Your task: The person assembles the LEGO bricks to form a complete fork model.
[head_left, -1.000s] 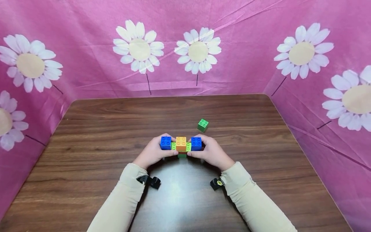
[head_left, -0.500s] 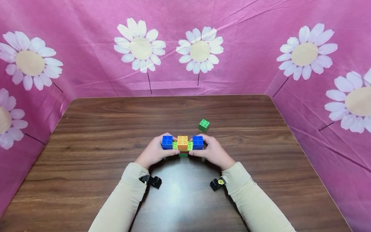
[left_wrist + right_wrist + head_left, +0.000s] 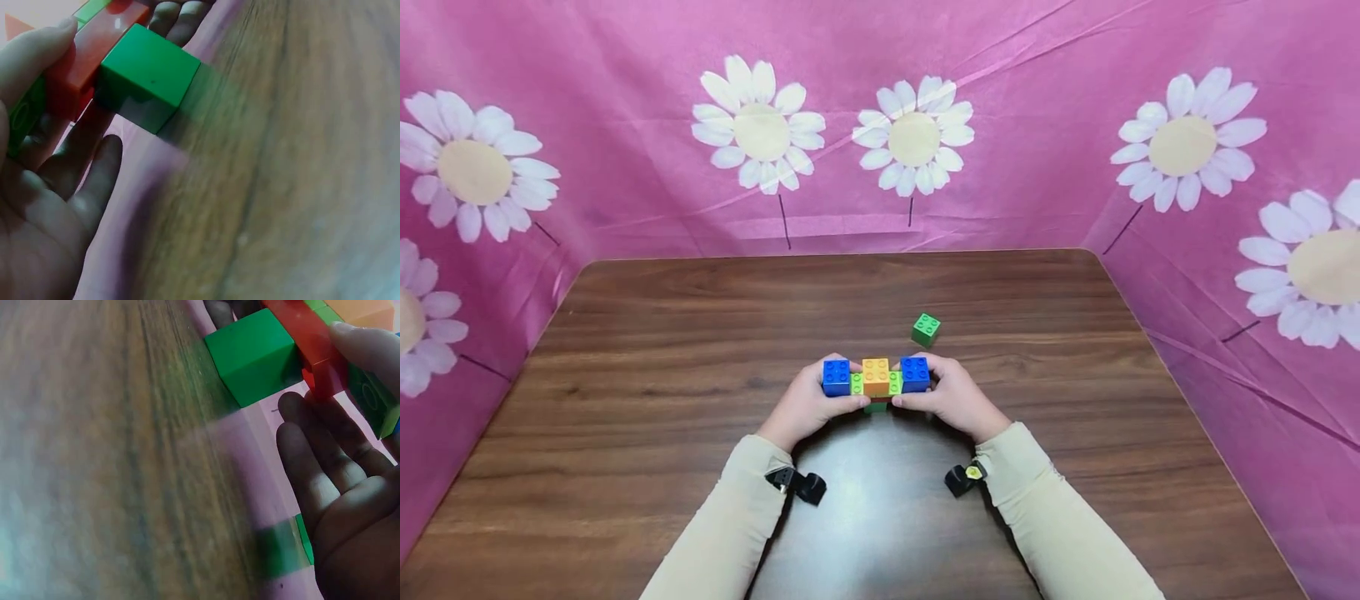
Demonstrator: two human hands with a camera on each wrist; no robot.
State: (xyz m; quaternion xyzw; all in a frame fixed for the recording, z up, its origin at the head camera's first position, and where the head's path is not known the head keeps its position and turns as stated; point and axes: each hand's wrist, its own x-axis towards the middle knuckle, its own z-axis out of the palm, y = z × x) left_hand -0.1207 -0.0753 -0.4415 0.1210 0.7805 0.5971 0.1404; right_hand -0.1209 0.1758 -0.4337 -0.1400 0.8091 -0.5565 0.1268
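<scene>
Between my hands is a structure of joined toy building bricks. An orange brick [image 3: 876, 377] tops its middle, with a blue brick [image 3: 837, 377] at the left end and another blue brick [image 3: 915, 375] at the right. Lime-green bricks [image 3: 895, 383] show between them. Underneath, a red brick [image 3: 94, 50] sits on a green brick [image 3: 256, 356], seen from the side in both wrist views. My left hand [image 3: 805, 404] grips the left end, thumb on the near side. My right hand [image 3: 958, 398] holds the right end likewise. The far-side fingers are mostly hidden in the head view.
A loose green brick [image 3: 926, 330] lies on the brown wooden table [image 3: 700, 333], just beyond my right hand. Pink cloth [image 3: 850, 225] printed with white flowers stands around the table's back and sides. A small black camera [image 3: 810, 488] is strapped at the left wrist.
Both hands keep their grip on the brick structure. It has shifted slightly to the right relative to the loose green brick, which stays in place. The head view has moved a little.
</scene>
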